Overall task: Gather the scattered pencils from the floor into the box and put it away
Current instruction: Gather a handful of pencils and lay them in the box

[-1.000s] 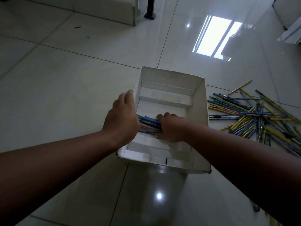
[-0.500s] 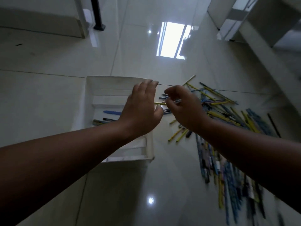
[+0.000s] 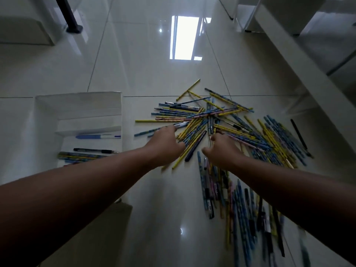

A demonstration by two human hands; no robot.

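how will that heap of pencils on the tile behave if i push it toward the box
The pencils are slim, stiff sticks lying crossed in a loose heap, so they would probably scatter rather than move as one. The tile floor is glossy, so they likely slide and roll easily. Each looks light.

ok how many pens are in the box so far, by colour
blue and white pen: 1
black pen: 1
total: 2 pens in view in the box
The pencils beside them lie bundled, too overlapped to count.
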